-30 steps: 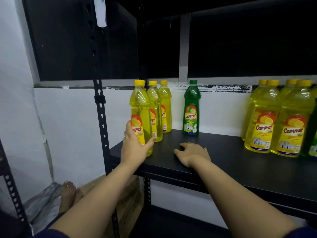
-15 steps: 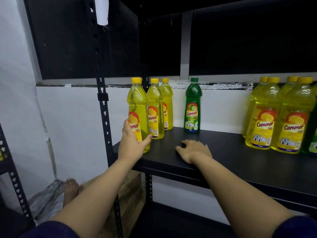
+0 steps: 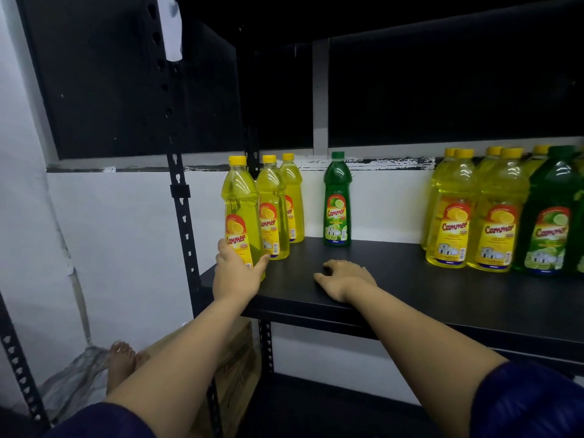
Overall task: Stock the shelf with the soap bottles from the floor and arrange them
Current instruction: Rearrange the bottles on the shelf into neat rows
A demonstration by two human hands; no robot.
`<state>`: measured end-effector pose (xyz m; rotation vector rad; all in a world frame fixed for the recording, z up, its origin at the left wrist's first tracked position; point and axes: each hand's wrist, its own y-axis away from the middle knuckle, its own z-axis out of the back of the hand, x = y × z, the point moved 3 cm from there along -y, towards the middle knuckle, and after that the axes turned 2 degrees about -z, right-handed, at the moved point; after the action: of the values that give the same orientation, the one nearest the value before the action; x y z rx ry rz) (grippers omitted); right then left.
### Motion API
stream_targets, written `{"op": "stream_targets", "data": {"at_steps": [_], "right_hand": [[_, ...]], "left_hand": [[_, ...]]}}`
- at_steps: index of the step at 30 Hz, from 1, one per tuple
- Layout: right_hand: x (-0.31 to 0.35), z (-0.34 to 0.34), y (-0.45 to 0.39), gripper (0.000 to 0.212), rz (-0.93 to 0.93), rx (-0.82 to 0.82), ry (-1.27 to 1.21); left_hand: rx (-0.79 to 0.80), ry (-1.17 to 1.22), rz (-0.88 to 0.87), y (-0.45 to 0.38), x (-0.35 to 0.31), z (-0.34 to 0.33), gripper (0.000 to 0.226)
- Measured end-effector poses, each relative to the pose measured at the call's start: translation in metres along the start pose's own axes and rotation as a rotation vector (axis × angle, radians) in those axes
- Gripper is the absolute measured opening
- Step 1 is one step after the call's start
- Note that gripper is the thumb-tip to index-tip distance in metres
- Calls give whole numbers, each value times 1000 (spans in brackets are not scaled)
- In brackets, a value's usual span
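Note:
My left hand (image 3: 237, 273) grips the base of a yellow soap bottle (image 3: 239, 210) that stands upright at the left end of the black shelf (image 3: 410, 289). Two more yellow bottles (image 3: 273, 210) line up behind it toward the wall. A lone green bottle (image 3: 337, 200) stands at the back middle. My right hand (image 3: 343, 278) lies palm down on the shelf board, fingers loosely curled, holding nothing. At the right stands a cluster of yellow bottles (image 3: 474, 216) with a green one (image 3: 551, 216) beside them.
A black perforated upright (image 3: 181, 197) rises just left of the held bottle. Below the shelf sits a cardboard box (image 3: 234, 368); bare feet (image 3: 121, 361) rest on crumpled plastic on the floor. Another rack post (image 3: 19, 368) is at the far left.
The view has shifted slightly right, showing more bottles at the right. My left hand stays on the front yellow bottle, which has slid a little back toward the row. My right hand has not moved.

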<state>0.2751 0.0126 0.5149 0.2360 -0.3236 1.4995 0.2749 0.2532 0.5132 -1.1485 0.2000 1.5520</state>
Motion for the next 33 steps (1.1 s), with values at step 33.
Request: {"op": "stream_targets", "data": {"at_steps": [33], "right_hand": [[-257,246,40,90,61,-865,63]], "left_hand": [[254,128,-701,65,-359,-202,88]]}}
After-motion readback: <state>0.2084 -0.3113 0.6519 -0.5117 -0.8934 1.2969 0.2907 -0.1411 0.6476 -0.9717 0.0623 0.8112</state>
